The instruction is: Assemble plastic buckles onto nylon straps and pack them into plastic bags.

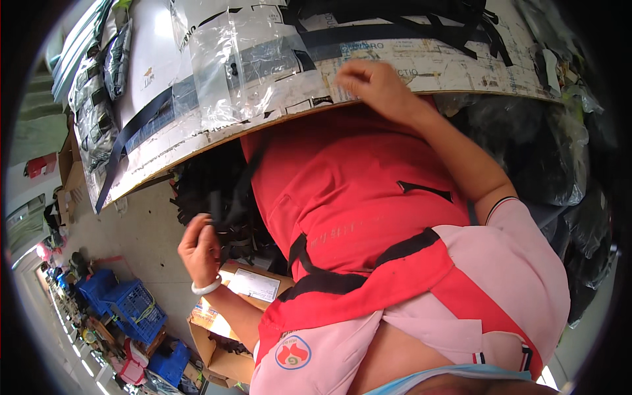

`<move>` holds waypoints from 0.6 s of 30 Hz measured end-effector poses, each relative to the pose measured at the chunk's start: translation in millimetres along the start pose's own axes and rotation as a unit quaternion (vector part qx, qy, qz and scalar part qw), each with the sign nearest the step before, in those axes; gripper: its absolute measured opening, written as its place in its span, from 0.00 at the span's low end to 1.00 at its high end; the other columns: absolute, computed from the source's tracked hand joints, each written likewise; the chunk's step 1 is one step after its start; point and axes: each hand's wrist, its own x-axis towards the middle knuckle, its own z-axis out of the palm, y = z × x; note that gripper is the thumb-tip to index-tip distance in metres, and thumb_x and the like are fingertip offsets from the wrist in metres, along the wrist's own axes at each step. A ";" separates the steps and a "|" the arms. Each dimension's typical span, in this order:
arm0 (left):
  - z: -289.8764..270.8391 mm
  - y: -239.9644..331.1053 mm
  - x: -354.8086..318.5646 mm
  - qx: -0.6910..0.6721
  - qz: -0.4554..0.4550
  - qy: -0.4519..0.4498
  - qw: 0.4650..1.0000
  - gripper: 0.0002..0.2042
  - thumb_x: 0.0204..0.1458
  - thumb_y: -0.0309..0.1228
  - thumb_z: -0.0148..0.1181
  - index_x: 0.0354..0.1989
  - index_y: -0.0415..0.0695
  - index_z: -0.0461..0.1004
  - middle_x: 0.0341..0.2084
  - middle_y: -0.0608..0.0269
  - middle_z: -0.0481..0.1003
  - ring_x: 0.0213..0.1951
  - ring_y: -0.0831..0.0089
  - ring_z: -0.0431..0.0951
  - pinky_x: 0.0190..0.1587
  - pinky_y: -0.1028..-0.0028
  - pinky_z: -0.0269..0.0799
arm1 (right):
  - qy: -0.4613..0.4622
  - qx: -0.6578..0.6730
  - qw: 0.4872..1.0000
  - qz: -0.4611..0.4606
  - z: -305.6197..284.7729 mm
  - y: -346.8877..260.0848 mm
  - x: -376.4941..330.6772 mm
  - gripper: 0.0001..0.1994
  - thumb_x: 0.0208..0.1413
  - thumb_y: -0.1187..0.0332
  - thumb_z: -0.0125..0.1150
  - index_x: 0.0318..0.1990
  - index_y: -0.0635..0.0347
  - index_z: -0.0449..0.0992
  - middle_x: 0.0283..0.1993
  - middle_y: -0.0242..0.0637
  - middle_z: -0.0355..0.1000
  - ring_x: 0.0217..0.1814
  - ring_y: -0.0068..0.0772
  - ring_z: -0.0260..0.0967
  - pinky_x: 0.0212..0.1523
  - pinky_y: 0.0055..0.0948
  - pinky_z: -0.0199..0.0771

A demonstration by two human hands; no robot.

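Note:
My left hand (200, 251), a white band at its wrist, is off the table's near edge on the left, fingers closed together. A blurred dark strip (216, 205) shows just above its fingertips; whether the fingers grip it I cannot tell. Higher up, a black strap (258, 158) hangs in front of my red apron (355, 191). Over the table's near edge, my right hand (374, 84) has its fingers curled in, slightly smeared; anything inside them is hidden. To its left, clear plastic bags (234, 72) lie on the worn white tabletop (421, 78).
Black straps (454, 29) are heaped at the table's far side. Wrapped black goods (99, 112) line its left end. Below stand an open cardboard box (224, 359) and blue crates (135, 309). Dark plastic-wrapped bundles (553, 151) crowd the right side.

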 end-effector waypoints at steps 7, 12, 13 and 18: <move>-46.7 -104.3 27.8 -0.460 -0.074 0.182 0.866 0.22 0.49 0.10 0.47 0.55 0.28 0.61 0.51 0.45 0.67 0.58 0.54 0.67 0.59 0.67 0.68 | 0.159 -0.351 0.920 -0.065 -73.9 37.8 66.5 0.09 0.56 0.66 0.57 0.41 0.57 0.77 0.41 0.33 0.73 0.43 0.34 0.70 0.43 0.28 0.70; 28.9 -103.5 55.3 -0.414 -0.028 0.006 0.910 0.21 0.52 0.12 0.50 0.56 0.27 0.60 0.53 0.47 0.67 0.58 0.55 0.67 0.62 0.66 0.65 | 0.211 -0.456 0.861 -0.081 -95.9 94.1 40.0 0.09 0.56 0.66 0.56 0.43 0.54 0.77 0.48 0.33 0.71 0.52 0.40 0.66 0.49 0.31 0.69; 42.5 -96.8 55.4 -0.385 0.001 -0.006 0.923 0.17 0.56 0.17 0.51 0.55 0.29 0.63 0.50 0.48 0.69 0.54 0.57 0.72 0.59 0.67 0.69 | 0.191 -0.422 0.881 -0.092 -89.2 90.4 30.4 0.09 0.56 0.67 0.56 0.43 0.55 0.76 0.49 0.33 0.70 0.52 0.40 0.65 0.50 0.31 0.67; 82.9 -58.0 59.9 -0.284 0.001 -0.040 0.958 0.15 0.61 0.24 0.50 0.56 0.34 0.66 0.47 0.51 0.73 0.41 0.65 0.79 0.43 0.72 0.79 | 0.153 -0.333 0.929 -0.050 -88.6 78.4 -10.3 0.10 0.52 0.69 0.58 0.43 0.55 0.76 0.46 0.33 0.71 0.50 0.40 0.65 0.51 0.34 0.67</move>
